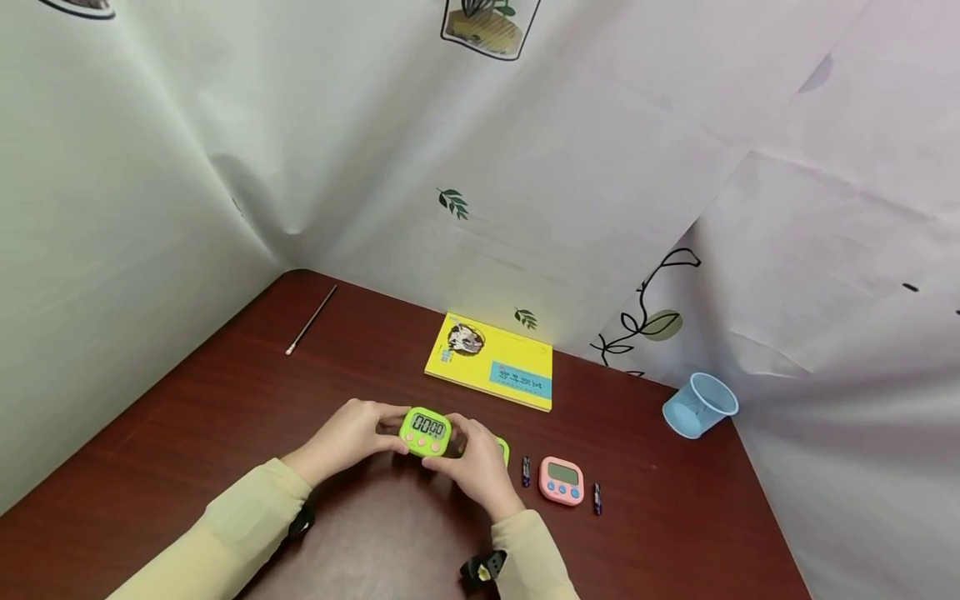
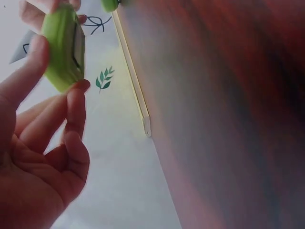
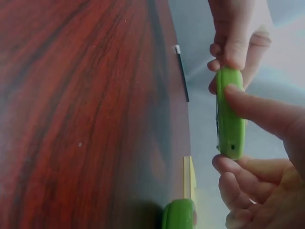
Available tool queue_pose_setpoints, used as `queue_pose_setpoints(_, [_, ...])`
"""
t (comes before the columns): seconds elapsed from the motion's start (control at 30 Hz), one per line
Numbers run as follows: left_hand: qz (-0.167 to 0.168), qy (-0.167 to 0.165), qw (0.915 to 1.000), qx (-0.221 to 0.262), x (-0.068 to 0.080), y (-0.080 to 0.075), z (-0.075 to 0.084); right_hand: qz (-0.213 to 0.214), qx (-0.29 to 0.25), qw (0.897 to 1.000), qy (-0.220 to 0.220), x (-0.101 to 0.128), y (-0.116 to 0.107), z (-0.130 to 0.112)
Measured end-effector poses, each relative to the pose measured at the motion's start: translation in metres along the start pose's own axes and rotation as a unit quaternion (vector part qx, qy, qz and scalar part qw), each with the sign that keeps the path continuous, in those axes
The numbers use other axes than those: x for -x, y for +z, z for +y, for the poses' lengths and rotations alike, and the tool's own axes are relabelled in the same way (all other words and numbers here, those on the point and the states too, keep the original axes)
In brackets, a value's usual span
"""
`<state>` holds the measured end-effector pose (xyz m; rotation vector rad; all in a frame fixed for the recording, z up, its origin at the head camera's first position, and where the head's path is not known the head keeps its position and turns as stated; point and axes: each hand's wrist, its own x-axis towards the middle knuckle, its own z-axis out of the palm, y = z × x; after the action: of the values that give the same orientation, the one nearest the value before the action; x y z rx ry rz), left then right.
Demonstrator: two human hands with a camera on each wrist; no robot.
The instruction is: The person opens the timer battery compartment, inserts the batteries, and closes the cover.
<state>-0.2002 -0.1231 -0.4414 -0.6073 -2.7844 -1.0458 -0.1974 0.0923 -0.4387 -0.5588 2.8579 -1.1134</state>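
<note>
A green digital timer point(image 1: 425, 432) is held above the table between both hands, its display reading zeros over three pink buttons. My left hand point(image 1: 348, 440) pinches its left side with thumb and fingers, while my right hand point(image 1: 480, 468) grips the right side. Seen edge-on in the right wrist view, the timer point(image 3: 231, 114) shows a small slot near one end. A second green timer point(image 1: 503, 451) is on the table, mostly hidden behind the right hand. Right of that hand lies a pink timer point(image 1: 561, 481) with a blank screen, between two small batteries, a left one point(image 1: 526, 472) and a right one point(image 1: 597, 499).
A yellow book point(image 1: 487, 362) lies by the back edge of the brown table point(image 1: 360, 533). At the back right sits a light-blue cup point(image 1: 699, 406), tilted in the view. A thin dark rod with a pale tip point(image 1: 311, 321) lies far left. Printed white sheeting encloses the back and sides.
</note>
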Motion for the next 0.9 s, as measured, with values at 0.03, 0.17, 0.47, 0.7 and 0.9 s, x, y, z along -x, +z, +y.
queue_pose_setpoints(0.03, [0.003, -0.012, 0.9999, 0.005, 0.000, 0.000, 0.000, 0.003, 0.000, 1.000, 0.004, -0.002, 0.002, 0.000])
queue_pose_setpoints(0.17, [0.006, -0.034, 0.9994, 0.000, -0.002, 0.001, 0.000, 0.002, -0.002, 1.000, 0.007, -0.008, 0.008, -0.001])
queue_pose_setpoints(0.47, [-0.033, -0.060, 0.9974, -0.022, -0.010, 0.006, 0.001, -0.013, 0.008, 1.000, 0.007, -0.018, 0.018, 0.001])
queue_pose_setpoints(0.7, [-0.042, -0.082, 0.9953, -0.031, -0.011, 0.009, 0.002, -0.037, 0.003, 0.999, 0.017, -0.020, 0.022, 0.000])
queue_pose_setpoints(0.9, [-0.045, -0.079, 0.9950, -0.041, -0.014, 0.011, 0.000, -0.036, 0.030, 0.999, 0.018, -0.021, 0.022, -0.001])
